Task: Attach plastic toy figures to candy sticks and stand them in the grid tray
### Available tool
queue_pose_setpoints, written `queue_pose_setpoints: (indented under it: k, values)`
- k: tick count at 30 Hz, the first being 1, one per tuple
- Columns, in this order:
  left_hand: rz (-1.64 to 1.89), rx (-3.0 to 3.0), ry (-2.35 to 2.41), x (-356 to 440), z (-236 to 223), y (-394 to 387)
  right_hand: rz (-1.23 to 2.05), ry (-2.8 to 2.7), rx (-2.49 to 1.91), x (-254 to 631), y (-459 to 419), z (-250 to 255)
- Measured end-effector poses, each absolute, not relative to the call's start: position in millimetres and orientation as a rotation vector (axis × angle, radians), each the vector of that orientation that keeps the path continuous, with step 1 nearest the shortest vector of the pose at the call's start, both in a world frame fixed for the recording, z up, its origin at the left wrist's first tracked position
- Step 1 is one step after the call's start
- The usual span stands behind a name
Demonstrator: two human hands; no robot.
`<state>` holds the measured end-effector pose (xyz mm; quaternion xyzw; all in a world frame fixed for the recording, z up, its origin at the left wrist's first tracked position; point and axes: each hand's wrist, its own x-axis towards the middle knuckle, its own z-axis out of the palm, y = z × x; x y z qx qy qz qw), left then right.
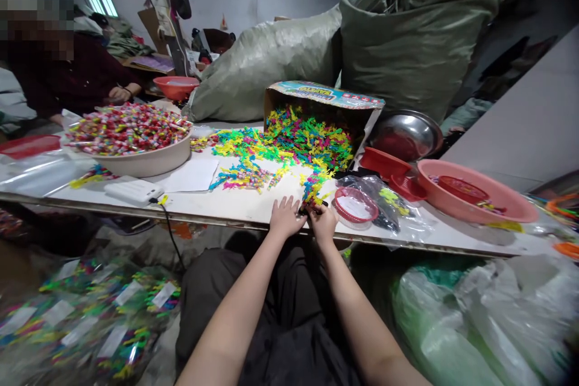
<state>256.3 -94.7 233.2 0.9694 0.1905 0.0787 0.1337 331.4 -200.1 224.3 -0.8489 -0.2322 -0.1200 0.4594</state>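
At the table's front edge my left hand (286,218) lies flat, its fingers stretched out and apart. Close beside it, my right hand (324,223) has its fingers curled in a pinch. A small dark thing shows between the two hands, too small to name. Just beyond my fingertips, a strip of bright yellow, blue and pink small plastic figures (315,184) runs back to a cardboard box (325,96) tipped on its side, from which many more spill. Left of that strip lies a smaller loose pile of the same figures (242,176).
A wide tub (145,163) of small wrapped pieces stands left, near a white power bank (136,191) with a cable. To the right are a red-rimmed round basket (356,205), clear plastic bags and a pink basin (479,193). Big woven sacks (407,42) stand behind. Another person sits far left.
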Motion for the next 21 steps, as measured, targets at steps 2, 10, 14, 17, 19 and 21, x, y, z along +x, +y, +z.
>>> queue_pose_setpoints:
  k: [2, 10, 14, 17, 19, 21]
  values:
    - [0.239, 2.81, 0.549, 256.2, 233.0, -94.6, -0.328, -0.586, -2.136, 330.3, -199.9, 224.8]
    - [0.221, 2.81, 0.562, 254.8, 235.3, -95.0, -0.432, -0.605, -2.25, 326.7, -195.8, 225.1]
    - [0.237, 2.801, 0.566, 254.9, 235.6, -94.9, -0.464, -0.628, -2.271, 325.3, -194.6, 225.0]
    - [0.247, 2.794, 0.567, 254.9, 235.8, -95.0, -0.47, -0.655, -2.273, 324.4, -195.0, 225.7]
    - [0.26, 2.786, 0.568, 254.2, 236.3, -95.1, -0.464, -0.669, -2.273, 324.1, -195.9, 226.6]
    - [0.281, 2.771, 0.578, 253.2, 236.8, -95.2, -0.445, -0.694, -2.265, 323.5, -196.8, 227.4]
